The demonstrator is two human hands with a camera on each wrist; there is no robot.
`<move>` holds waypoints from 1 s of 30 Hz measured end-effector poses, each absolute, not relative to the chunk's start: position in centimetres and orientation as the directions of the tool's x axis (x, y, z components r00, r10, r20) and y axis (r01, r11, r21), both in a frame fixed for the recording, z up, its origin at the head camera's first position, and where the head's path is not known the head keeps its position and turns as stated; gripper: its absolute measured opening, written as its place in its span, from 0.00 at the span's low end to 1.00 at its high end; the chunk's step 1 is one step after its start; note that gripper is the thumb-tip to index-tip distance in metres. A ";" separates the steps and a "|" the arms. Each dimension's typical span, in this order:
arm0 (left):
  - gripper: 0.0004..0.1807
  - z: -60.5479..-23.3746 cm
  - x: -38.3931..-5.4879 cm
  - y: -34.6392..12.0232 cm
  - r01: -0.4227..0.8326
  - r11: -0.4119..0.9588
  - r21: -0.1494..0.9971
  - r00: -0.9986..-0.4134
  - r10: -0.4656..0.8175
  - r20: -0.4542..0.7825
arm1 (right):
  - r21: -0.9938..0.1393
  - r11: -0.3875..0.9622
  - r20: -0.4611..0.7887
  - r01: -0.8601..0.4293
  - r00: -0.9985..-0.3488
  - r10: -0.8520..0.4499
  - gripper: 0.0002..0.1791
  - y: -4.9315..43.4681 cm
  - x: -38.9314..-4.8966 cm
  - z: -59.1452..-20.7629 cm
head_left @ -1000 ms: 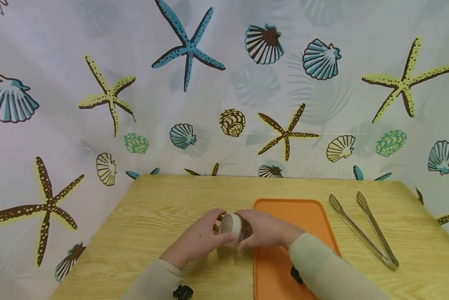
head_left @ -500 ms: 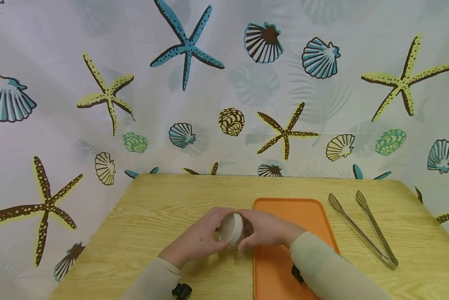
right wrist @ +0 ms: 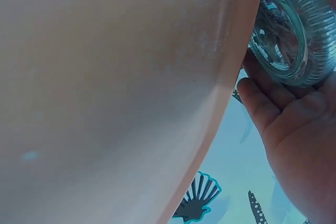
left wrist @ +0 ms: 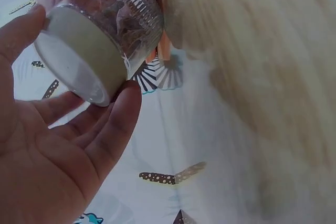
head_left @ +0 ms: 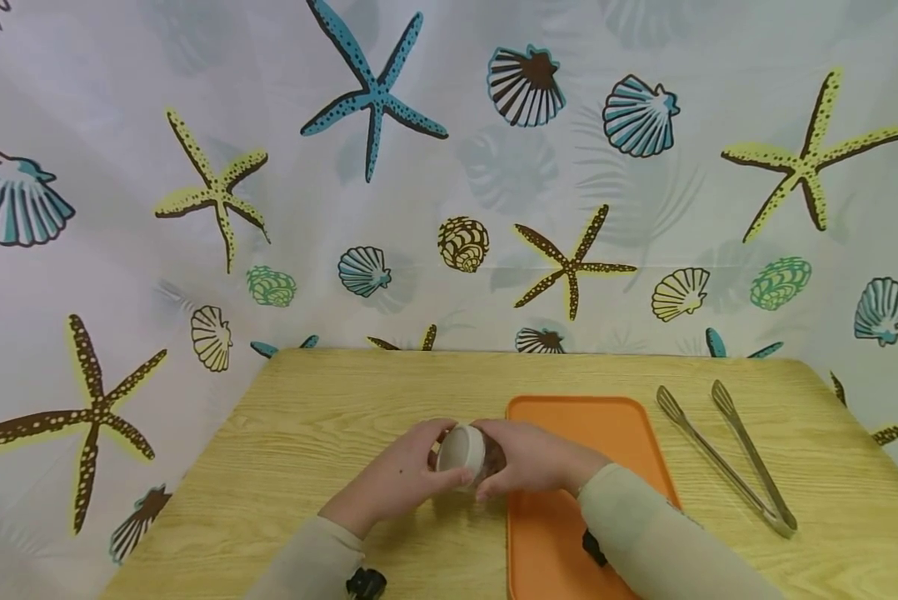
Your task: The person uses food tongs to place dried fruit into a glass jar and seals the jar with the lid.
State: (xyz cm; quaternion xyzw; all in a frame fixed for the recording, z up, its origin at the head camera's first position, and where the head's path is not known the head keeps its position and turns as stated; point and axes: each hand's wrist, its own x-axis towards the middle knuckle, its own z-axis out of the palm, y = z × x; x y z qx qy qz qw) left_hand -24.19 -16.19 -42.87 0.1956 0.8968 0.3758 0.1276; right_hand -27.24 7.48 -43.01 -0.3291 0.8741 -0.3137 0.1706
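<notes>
Between both hands a ribbed clear glass jar [left wrist: 144, 17] with a white lid [head_left: 461, 450] is held tilted on its side, lid toward the left. My left hand [head_left: 400, 475] grips the lid, thumb and fingers around its rim, as the left wrist view also shows. My right hand [head_left: 533, 458] holds the glass body from the other side. In the right wrist view the jar's round base [right wrist: 283, 35] faces the camera. Something brownish shows through the glass, too unclear to name. The jar is above the table, just left of the orange tray [head_left: 584, 417].
Metal tongs [head_left: 741, 467] lie spread on the wooden table [head_left: 306, 433], to the right of the tray. A white curtain [head_left: 419, 333] printed with shells and starfish surrounds the table's back and sides. My right forearm [head_left: 644, 517] reaches over the tray.
My left hand's fingers and thumb shift around the lid, first moving up around it, then back near their earlier position. The right hand stays almost still on the jar.
</notes>
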 end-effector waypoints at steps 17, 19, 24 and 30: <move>0.48 -43.0 -24.1 -16.8 0.325 0.594 0.736 -0.857 0.513 -0.036 | -0.684 0.580 -0.094 -0.443 -0.735 -0.672 0.49 7.4 -27.1 -43.3; 0.48 -43.1 -24.1 -16.7 0.321 0.595 0.737 -0.863 0.504 -0.031 | -0.674 0.587 -0.084 -0.448 -0.743 -0.664 0.50 7.4 -27.0 -43.3; 0.50 -43.3 -24.1 -16.6 0.343 0.608 0.716 -0.871 0.491 0.001 | -0.599 0.639 -0.059 -0.483 -0.769 -0.637 0.52 7.4 -26.9 -43.3; 0.51 -43.3 -24.3 -16.4 0.364 0.655 0.662 -0.881 0.472 0.018 | -0.589 0.630 -0.035 -0.506 -0.763 -0.646 0.50 7.5 -27.5 -43.5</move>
